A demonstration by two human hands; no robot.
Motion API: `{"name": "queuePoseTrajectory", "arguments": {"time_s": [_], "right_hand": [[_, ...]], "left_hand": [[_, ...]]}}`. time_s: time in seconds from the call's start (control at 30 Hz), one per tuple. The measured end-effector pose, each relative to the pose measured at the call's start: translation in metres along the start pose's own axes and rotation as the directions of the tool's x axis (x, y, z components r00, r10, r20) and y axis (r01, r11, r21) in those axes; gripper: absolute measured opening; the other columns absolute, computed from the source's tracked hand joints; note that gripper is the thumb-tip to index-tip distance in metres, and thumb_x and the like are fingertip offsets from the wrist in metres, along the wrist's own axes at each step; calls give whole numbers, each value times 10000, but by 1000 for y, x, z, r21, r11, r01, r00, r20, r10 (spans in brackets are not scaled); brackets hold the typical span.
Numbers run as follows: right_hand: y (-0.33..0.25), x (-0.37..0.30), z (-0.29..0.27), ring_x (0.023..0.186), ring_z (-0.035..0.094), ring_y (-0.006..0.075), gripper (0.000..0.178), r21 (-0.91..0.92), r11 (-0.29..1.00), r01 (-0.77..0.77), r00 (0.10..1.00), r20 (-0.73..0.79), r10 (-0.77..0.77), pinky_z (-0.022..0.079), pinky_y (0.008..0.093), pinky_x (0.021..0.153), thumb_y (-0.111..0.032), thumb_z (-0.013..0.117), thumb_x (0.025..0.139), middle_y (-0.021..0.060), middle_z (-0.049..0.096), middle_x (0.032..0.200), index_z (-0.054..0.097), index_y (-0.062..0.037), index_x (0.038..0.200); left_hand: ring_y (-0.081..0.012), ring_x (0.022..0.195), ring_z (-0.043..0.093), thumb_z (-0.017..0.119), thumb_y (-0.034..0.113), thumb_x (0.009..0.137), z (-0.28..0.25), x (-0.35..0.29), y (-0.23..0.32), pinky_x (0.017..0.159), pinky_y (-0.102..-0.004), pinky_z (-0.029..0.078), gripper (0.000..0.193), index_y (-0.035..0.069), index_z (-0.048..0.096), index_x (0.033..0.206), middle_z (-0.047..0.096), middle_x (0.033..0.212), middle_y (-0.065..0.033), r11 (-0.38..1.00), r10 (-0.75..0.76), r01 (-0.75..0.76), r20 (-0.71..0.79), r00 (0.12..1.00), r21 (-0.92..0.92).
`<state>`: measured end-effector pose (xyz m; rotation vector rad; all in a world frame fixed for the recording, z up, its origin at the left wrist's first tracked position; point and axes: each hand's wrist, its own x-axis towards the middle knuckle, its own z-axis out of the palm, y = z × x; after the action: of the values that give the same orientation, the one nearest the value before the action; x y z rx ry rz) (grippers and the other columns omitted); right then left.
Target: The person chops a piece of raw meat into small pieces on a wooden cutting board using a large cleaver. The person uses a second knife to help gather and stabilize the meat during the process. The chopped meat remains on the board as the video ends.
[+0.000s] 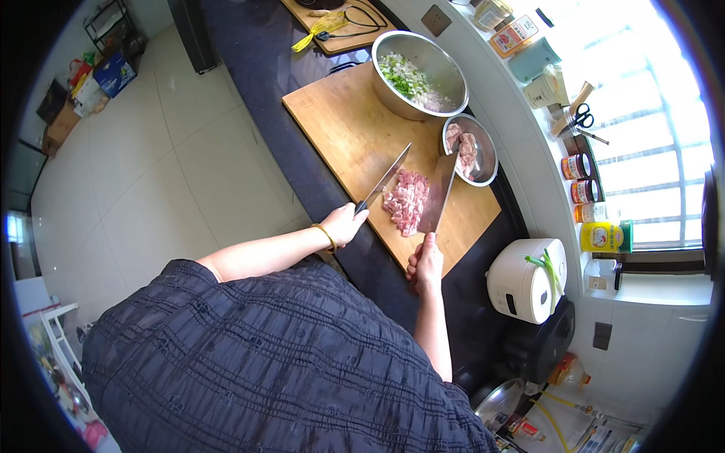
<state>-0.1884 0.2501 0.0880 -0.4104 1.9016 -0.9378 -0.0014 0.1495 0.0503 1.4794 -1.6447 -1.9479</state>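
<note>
My left hand [344, 224], a gold bangle at its wrist, is closed round the dark handle of a knife [385, 175], whose narrow blade lies along the left side of a heap of chopped raw meat [407, 201]. In my right hand [427, 264] is a cleaver [439, 195]; its broad blade stands at the heap's right side. The meat rests on a wooden cutting board [343, 121] between the two blades. Beyond it, a large steel bowl [434, 57] holds chopped green and white pieces. A smaller steel bowl [489, 143] with larger raw meat pieces sits to the right.
A white rice cooker [521, 283] with green onion on its lid stands right of the board. Jars [575, 166] and bottles line the windowsill, with scissors [583, 115] in a holder. Another wooden board [353, 38] with a black cord lies at the far end of the dark counter [249, 68].
</note>
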Motion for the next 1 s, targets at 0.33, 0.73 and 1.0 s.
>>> {"name": "queuePoseTrajectory", "arguments": {"time_s": [0.33,0.73,1.0], "right_hand": [[6,-1,3,326,328,111,501,50,998,40,998,-55,-37,290,258,299,-556,354,871,21,375,461,395,-95,679],[19,10,2,324,346,121,508,-39,999,-38,999,-36,37,309,271,299,-558,370,865,25,379,457,398,-88,673],[18,10,4,325,349,109,491,-102,994,-38,998,-45,33,300,254,295,-528,361,882,22,371,457,392,-88,668]], "left_hand": [[-123,402,433,421,362,903,0,-1,0,348,-275,398,334,46,372,807,436,601,-41,1000,14,-14,-7,1000,11],[-119,410,431,422,358,903,1,2,2,354,-269,398,325,48,378,815,436,613,-37,1000,9,-9,2,1000,22],[-165,404,484,406,371,906,4,3,-3,368,-306,414,367,19,388,806,475,574,-90,997,55,-54,-21,998,49]]}}
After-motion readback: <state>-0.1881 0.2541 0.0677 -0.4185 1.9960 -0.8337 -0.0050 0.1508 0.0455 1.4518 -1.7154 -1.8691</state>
